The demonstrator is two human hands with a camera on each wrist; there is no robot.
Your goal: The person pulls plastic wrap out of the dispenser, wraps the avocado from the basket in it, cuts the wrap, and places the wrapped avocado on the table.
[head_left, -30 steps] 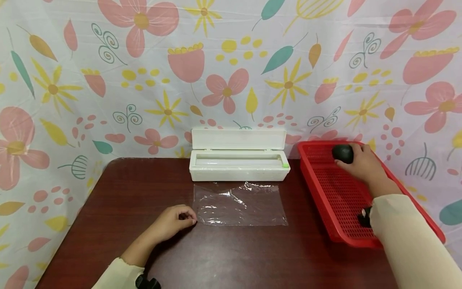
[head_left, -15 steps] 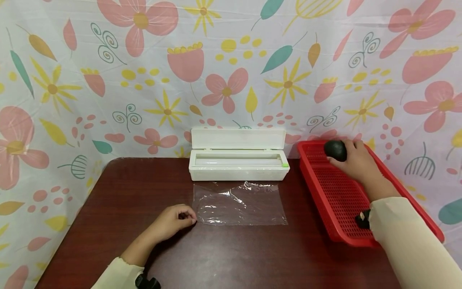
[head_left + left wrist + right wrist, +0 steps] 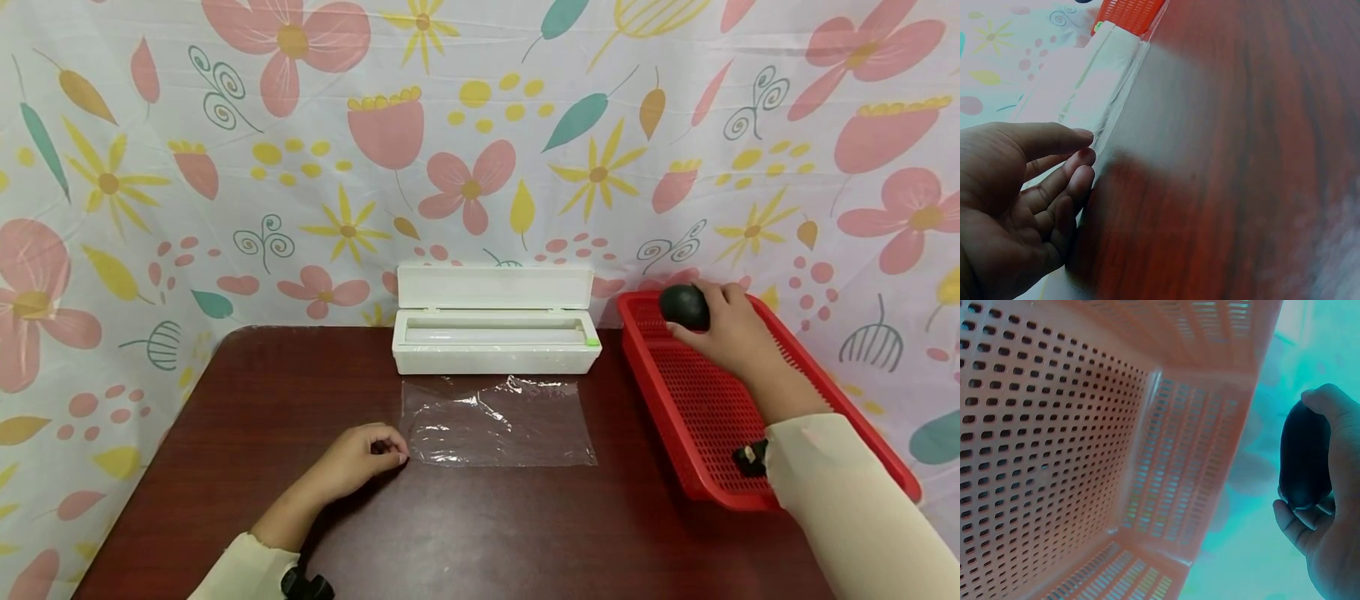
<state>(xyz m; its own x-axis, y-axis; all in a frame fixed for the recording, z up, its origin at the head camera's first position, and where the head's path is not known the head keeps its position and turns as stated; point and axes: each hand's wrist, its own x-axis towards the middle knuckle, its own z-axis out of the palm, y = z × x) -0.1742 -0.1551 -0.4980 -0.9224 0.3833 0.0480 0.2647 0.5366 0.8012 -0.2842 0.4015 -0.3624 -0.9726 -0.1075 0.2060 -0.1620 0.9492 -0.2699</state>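
The right grip (image 3: 733,329) holds the dark oval object (image 3: 684,307) between thumb and fingers, above the far end of the red basket (image 3: 663,400); its surface looks smooth, so a loose hold may let it slip. The left grip (image 3: 360,458) is curled at the clear film's (image 3: 502,425) left edge; whether it pinches, I cannot tell. Any pull could wrinkle this film.

A white box (image 3: 495,360) stands with its lid (image 3: 495,287) raised at its back and a small green tab (image 3: 592,342) at its right end. Beneath it spreads a glossy red-brown bench (image 3: 480,533); to its right sits a red perforated basket (image 3: 660,408); behind it hangs a pale sheet (image 3: 480,50) printed with pink flowers (image 3: 495,167) and teal leaves (image 3: 576,122).
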